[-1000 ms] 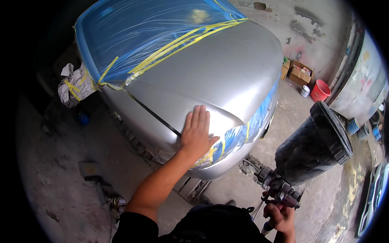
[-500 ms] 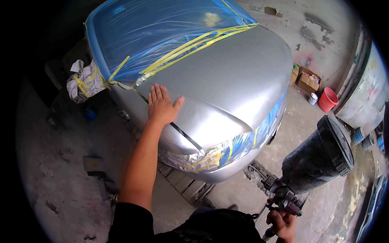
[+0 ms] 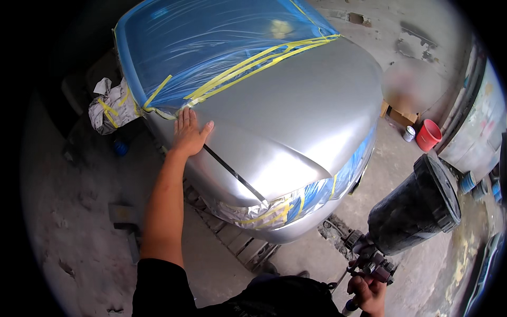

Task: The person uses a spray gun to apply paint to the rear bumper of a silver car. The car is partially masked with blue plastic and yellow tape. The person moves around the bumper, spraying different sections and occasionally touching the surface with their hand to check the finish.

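My left hand [image 3: 189, 134] is stretched out with its fingers straight, at the silver car hood [image 3: 296, 100] near its left rear corner, beside a dark gap along the hood's side edge. Whether the palm presses on the metal I cannot tell. At the lower right, my right hand [image 3: 368, 294] is wrapped round the handle of a paint spray gun [image 3: 371, 262], with a large black paint cup [image 3: 409, 214] tilted on top. Blue plastic sheeting [image 3: 222, 47] and yellow masking tape [image 3: 264, 67] cover the windshield. More film and tape cover the front below the hood.
The car's side mirror [image 3: 112, 105] is wrapped in taped paper. By the right wall stand a red bucket [image 3: 428, 135], a paint can [image 3: 409, 133] and a cardboard box [image 3: 403, 116]. Several blue-and-grey cans [image 3: 468, 182] are farther right. A slatted grate [image 3: 232, 239] lies under the bumper.
My left hand has slid left and slightly back along the hood edge toward the windshield corner. The right hand and spray gun have hardly moved.
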